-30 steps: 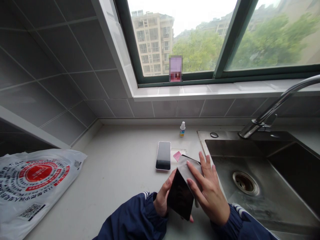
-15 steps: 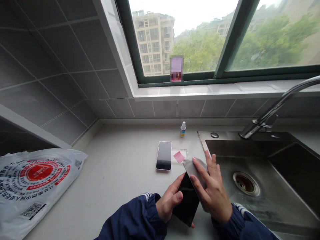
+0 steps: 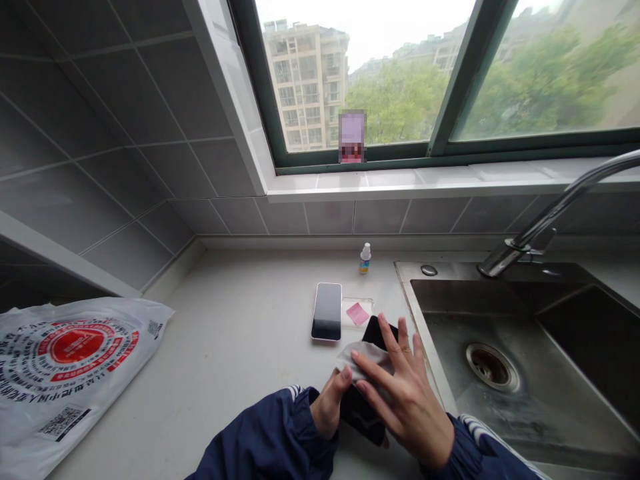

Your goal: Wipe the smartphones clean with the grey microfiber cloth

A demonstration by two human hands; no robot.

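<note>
Both hands working close together over 1 dark device [image 3: 361,419], at the near edge of the counter [image 3: 225,333], left of the sink [image 3: 434,347] as I look on. Left hand [image 3: 327,405]: clamped on the device along its left edge, thumb on the upper side, a fingertip showing at the far lower edge. Right hand [image 3: 413,397]: all 5 digits fanned out, lying over a grey cloth [image 3: 369,351] that covers the middle of the device. Black surface visible at 2 ends, above and below the cloth. Whether the device touches the counter, I cannot tell.

Nearby: 1 phone [image 3: 327,311], dark screen up, flat on the counter beyond the left hand. Just to its right, 1 clear frame-like item [image 3: 372,307] with a pink square [image 3: 357,313] on it. Farther back, 1 small white-capped bottle [image 3: 365,259], upright, label blue and yellow.

Right side: chrome faucet [image 3: 525,233] over the steel sink; drain [image 3: 493,367] visible. Far left: white plastic bag [image 3: 75,380], red circular print. Sleeves navy, white stripes at both cuffs.
</note>
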